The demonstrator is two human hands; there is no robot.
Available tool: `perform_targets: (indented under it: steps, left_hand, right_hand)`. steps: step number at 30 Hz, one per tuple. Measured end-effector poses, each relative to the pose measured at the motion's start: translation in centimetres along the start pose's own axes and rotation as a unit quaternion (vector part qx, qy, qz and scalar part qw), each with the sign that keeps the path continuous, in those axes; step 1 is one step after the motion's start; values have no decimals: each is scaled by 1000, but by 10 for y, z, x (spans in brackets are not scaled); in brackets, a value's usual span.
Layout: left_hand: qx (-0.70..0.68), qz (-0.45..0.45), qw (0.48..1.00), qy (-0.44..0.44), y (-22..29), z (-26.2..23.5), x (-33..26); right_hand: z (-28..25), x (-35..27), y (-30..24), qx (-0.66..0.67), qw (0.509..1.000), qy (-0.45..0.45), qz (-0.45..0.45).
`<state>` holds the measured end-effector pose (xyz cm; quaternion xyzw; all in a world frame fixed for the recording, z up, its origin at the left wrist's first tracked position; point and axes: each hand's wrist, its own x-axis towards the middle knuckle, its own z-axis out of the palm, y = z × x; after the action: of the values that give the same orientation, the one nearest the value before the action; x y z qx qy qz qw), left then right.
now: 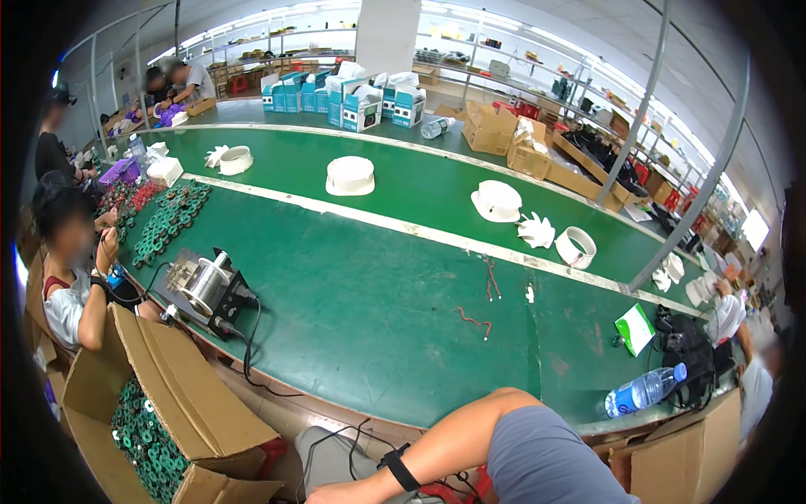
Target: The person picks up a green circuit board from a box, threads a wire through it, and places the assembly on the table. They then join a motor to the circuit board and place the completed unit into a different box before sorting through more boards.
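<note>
Black cables (359,432) loop over a grey trouser leg (336,462), just below the near edge of the green counter (395,353). From where I stand, the person's right hand (340,493) is low beside those cables, a black band (400,468) round the wrist. Its fingers are cut off from sight, so I cannot tell whether they are apart, together or clamped on something. The left hand is out of my view, and its grip I cannot tell either.

Two short red wires (477,322) lie near the middle of the counter, with a small white piece (530,293) to their right. Toward the right end, a water bottle (645,391) lies tilted by the near edge, near a black bag (684,353) and a green-and-white packet (635,330).

Near the left end stands a black machine (208,290) with a metal reel; green rings (172,223) are heaped beyond it, toward the far left corner. A co-worker (71,277) sits at that end with hands raised. Below the near left corner, an open cardboard box (180,378) holds more green parts. White round housings (350,175) are spaced along the green belt (420,181) behind the counter's far edge.
</note>
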<state>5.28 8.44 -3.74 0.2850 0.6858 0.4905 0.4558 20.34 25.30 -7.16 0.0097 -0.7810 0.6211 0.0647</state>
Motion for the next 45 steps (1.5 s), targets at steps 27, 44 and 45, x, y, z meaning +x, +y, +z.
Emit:
perform_targets:
  steps: [27, 44, 45]
  left_hand:
    - [81, 8, 995, 57, -8, 4, -1]
    - [160, 153, 974, 45, -22, 2, 9]
    - [172, 120, 977, 24, -29, -1, 10]
  right_hand:
    - [-9, 14, 16, 5, 999, 34, 40]
    - [-28, 17, -9, -42, 988, -31, 145]
    - [-23, 14, -9, -10, 989, -72, 127]
